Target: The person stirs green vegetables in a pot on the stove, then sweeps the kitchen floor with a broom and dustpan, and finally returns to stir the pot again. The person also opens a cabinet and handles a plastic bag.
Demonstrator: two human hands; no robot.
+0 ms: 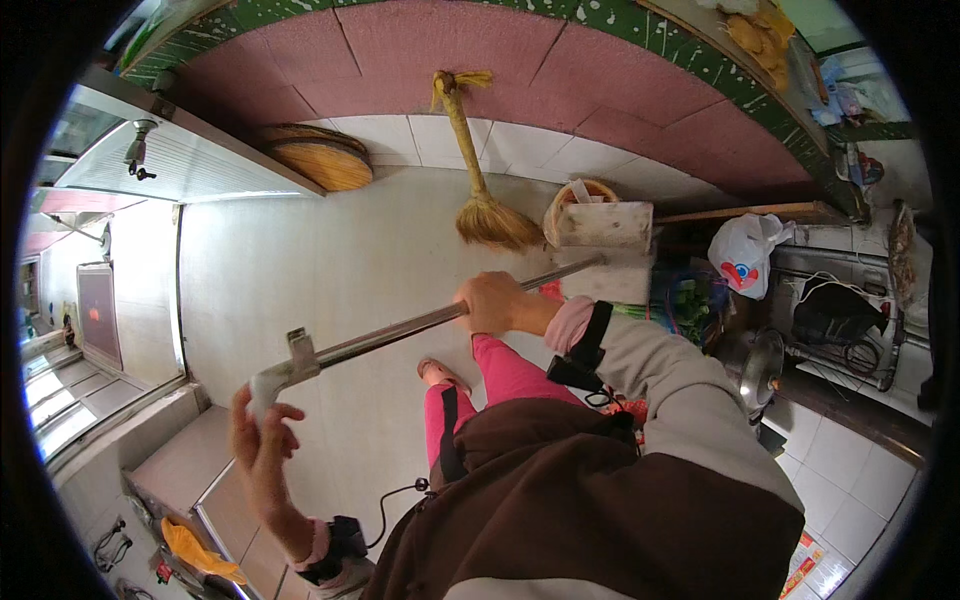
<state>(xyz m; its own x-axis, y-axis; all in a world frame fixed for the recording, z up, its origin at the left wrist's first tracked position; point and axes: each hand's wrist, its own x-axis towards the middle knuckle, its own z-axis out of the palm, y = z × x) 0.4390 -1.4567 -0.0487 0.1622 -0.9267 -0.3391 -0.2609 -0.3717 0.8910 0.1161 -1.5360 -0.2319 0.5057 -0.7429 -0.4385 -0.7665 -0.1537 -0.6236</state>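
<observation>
A long metal pole (397, 336) slants across the view in front of me. My right hand (491, 301) is closed around its middle. At its left end are a metal bracket (303, 351) and a white end grip (264, 390). Loosely around that grip are the fingers of my left hand (266, 450), some of them spread. The pole's far end reaches a whitish, flat-sided head (606, 279), blurred and possibly a dustpan. Beyond it a straw broom (491, 221) leans handle-up against the wall. An orange-rimmed bucket or bin (555, 217) stands partly hidden behind the head.
Round wooden boards (322, 163) lean by the wall beside an open door (187, 150) with keys. On the right are green leafy vegetables (679, 300), a white plastic bag (746, 251) and a metal pot lid (761, 371). A tiled ledge (184, 457) sits at lower left.
</observation>
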